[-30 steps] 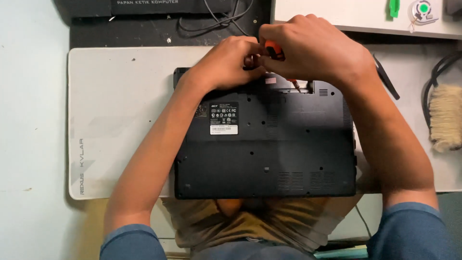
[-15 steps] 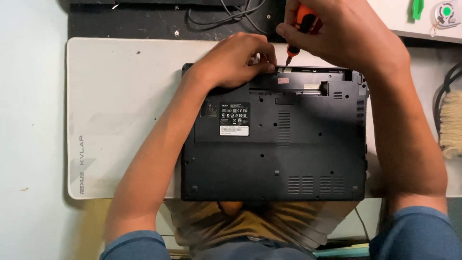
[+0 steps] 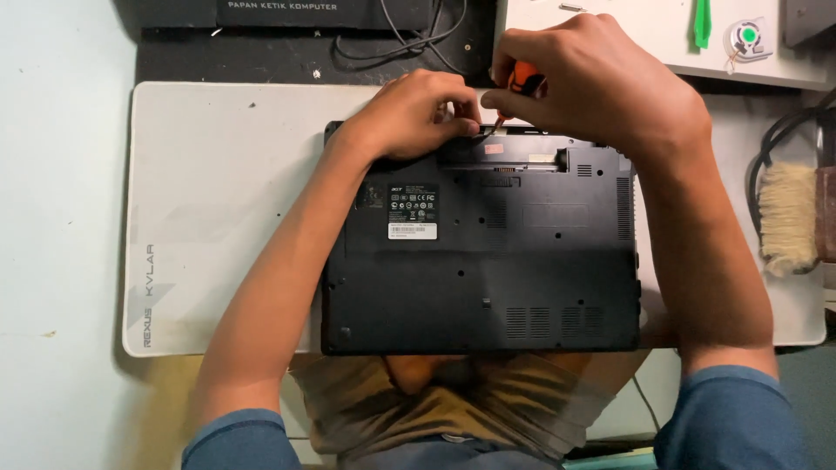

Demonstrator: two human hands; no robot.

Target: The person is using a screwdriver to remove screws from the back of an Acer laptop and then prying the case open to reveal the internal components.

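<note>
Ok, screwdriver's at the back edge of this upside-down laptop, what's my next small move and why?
Probably seat the tip squarely before turning. Your right hand grips the orange-handled screwdriver tilted toward the laptop rear edge, and your left hand pinches right beside the tip, hiding the screw, so alignment can't be confirmed.

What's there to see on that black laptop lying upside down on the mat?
The laptop is black, matte plastic by the look of it, lying bottom-up and flat on a pale grey mat. Its underside shows vent grilles, small screw holes, a white label and an open recess along the far edge. The left hand rests on that edge; the right hand holds an orange-handled screwdriver whose tip meets the recess.
</note>
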